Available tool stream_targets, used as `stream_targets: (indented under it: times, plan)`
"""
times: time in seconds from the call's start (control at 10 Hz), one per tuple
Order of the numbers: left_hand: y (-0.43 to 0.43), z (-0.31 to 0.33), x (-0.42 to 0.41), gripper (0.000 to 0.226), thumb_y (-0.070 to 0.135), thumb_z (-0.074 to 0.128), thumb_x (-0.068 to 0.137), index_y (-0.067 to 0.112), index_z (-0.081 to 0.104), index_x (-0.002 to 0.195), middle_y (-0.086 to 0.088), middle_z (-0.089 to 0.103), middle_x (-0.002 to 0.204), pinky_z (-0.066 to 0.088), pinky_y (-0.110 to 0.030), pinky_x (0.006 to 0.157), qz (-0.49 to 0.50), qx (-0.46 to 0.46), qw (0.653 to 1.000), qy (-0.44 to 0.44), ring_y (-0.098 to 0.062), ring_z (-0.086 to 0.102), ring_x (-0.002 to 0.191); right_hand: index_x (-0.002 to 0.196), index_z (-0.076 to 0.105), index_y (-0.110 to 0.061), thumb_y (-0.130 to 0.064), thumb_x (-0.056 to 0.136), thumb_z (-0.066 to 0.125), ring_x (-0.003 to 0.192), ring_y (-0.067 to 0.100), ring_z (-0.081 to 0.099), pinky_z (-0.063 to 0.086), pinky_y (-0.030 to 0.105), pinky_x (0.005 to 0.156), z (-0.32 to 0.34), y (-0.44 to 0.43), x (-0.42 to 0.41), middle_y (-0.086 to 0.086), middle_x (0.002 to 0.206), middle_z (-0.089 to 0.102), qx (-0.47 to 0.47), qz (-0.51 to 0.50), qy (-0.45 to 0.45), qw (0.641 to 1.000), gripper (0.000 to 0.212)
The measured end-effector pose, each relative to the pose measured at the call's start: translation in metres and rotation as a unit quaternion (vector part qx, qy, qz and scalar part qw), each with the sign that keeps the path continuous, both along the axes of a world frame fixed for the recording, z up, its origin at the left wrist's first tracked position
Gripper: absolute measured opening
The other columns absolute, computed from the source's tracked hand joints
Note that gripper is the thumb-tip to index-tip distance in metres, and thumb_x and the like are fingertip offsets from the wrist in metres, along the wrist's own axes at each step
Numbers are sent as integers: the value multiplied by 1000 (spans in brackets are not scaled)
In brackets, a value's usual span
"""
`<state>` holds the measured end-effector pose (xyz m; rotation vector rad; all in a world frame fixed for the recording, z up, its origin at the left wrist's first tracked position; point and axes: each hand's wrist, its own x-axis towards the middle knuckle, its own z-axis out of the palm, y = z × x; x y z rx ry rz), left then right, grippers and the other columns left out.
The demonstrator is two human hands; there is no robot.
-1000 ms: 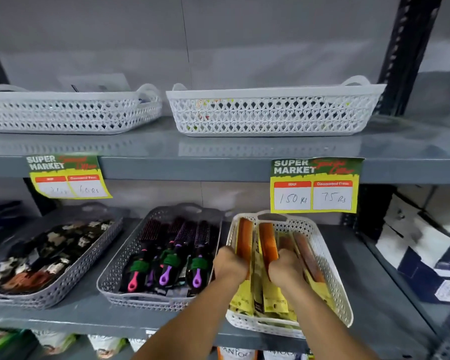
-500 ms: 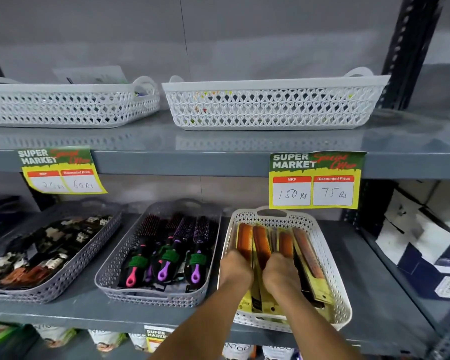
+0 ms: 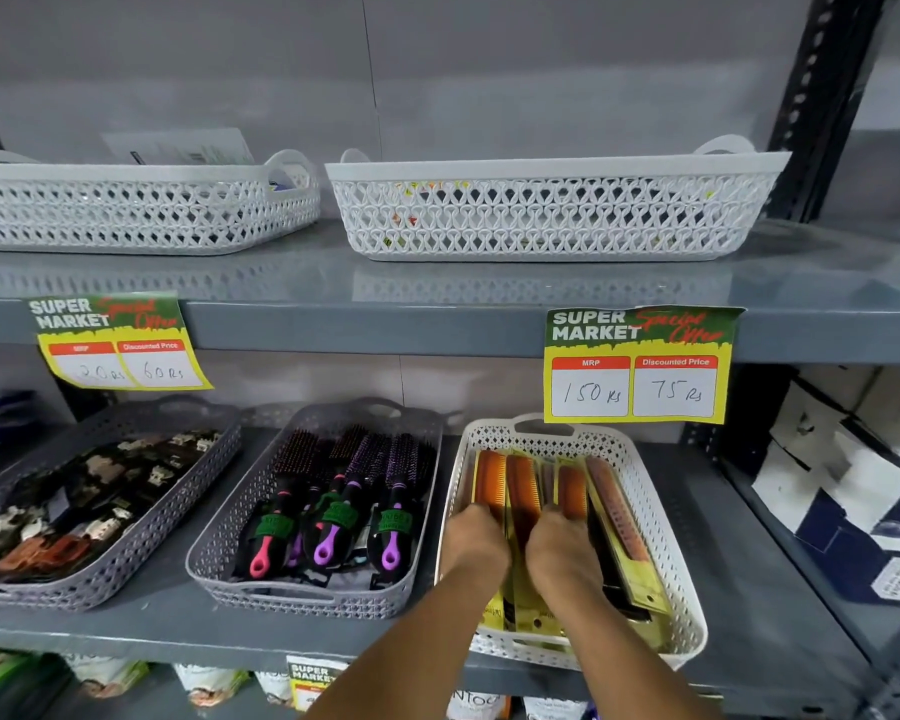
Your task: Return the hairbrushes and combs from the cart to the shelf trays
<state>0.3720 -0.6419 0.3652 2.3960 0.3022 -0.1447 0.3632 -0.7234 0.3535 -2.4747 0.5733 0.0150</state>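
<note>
Three white lattice plastic trays (image 3: 552, 220) and two grey lattice plastic trays (image 3: 302, 589) sit on the shelves — two yellow-green price tags (image 3: 637, 363) hang there, and two bare hands (image 3: 476, 543) show.

A price tag (image 3: 637, 365) hung from the shelf edge (image 3: 385, 330) just above the hands (image 3: 520, 550), reading "SUPER MARKET", "Special Offer", "MRP 150 Rs" and "Discounted Price 75 Rs". Far to their left, a second tag (image 3: 120, 343) on the same edge read "SUPER MARKET", "Discounted Price 60 Rs", its MRP partly blurred. Below the hands, a third tag (image 3: 310, 680) showed "SUPER MARKET".
</note>
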Motion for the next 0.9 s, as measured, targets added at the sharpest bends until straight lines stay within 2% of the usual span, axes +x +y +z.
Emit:
stream_targets:
  times: [0.1,0.3,0.4,0.6,0.7,0.8,0.9]
  plan:
    - [-1,0,0,32,-3,40,93,4,66,110,-13,68,114,43,-21,71,-19,23,1000,2,-25,67,103,108,54,-15,-27,97,35,91,23,60,55,39,83,1,1,-1,9,110,54,-1,-2,8,1000,25]
    - [-1,4,-2,30,-1,41,94,3,63,114,-14,65,117,45,-23,75,-37,60,997,9,-25,65,105,114,56,-18,-29,97,37,97,22,60,51,37,85,4,-1,-3,6,114,56,-36,-7,16,999,27]
    - [-2,4,-2,30,-1,43,93,4,63,115,-14,65,118,49,-27,79,-44,71,996,9,-27,65,106,120,56,-18,-28,96,40,104,23,58,47,35,81,4,-2,-3,6,120,55,-81,3,29,996,30]
    - [-1,4,-4,35,2,44,92,8,59,123,-15,56,127,51,-37,92,-70,120,990,17,-29,60,114,122,55,-17,-26,99,30,107,27,58,48,38,84,3,-1,-3,9,123,55,-77,-18,11,997,35]
    - [0,5,-5,37,2,47,90,8,57,125,-14,54,130,50,-38,93,-100,140,985,27,-30,58,118,127,48,-18,-26,97,35,106,33,59,52,42,80,6,-5,-6,13,121,56,-77,-23,-63,995,34]
    - [9,23,-7,40,7,45,89,10,55,127,-11,49,136,47,-41,97,-138,167,976,-18,-31,54,123,133,50,-16,-22,95,45,114,33,56,51,41,89,23,-7,-18,13,127,55,-14,-1,-201,980,39]
    - [31,44,-26,50,10,49,85,16,47,135,-8,50,135,51,-44,95,-192,181,953,-151,-30,53,122,119,63,-20,-17,90,59,119,25,56,45,34,98,43,-8,-56,-1,118,60,122,25,-369,921,30]
